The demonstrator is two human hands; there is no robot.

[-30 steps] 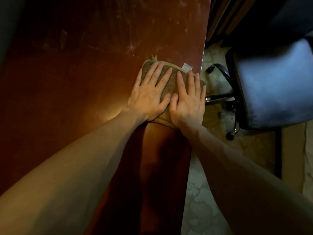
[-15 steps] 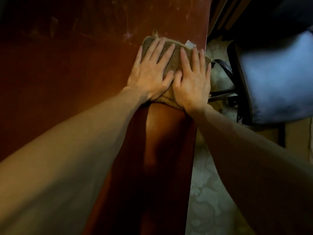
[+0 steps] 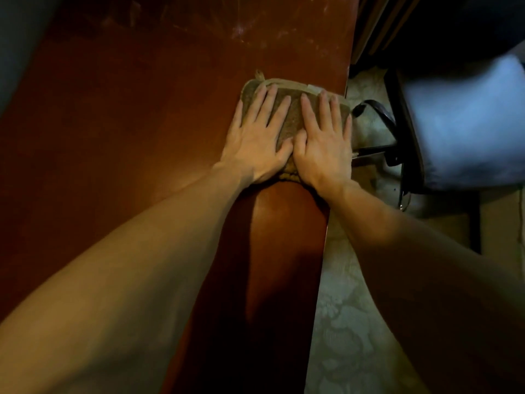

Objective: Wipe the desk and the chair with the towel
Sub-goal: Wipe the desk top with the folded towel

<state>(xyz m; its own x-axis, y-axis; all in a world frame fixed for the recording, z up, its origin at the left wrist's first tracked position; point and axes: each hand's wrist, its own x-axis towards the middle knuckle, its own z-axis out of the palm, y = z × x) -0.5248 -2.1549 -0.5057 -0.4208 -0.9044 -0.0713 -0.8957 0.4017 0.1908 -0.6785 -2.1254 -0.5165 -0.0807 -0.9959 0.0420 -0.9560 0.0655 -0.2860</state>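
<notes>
Lies drawn back nearer than before, at the right edge of the glossy red-brown wooden desk (image 3: pixel 142 115): folded olive-brown terry towel (image 3: pixel 292 109). Pressed flat under left hand (image 3: pixel 255 143) and right hand (image 3: pixel 324 146), both spread straight, gripping nothing.

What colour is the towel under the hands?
Olive-brown towel with a paler edge, seen in the head view.

Reddish-brown across the desk (image 3: pixel 142 137). Olive-brown with beige trim on the towel (image 3: pixel 294 120). Pale blue on the chair (image 3: pixel 460 123), grey floral on the floor (image 3: pixel 341 336).

head view looks down, seemingly steeply, close over the desk (image 3: pixel 147 132).
</notes>
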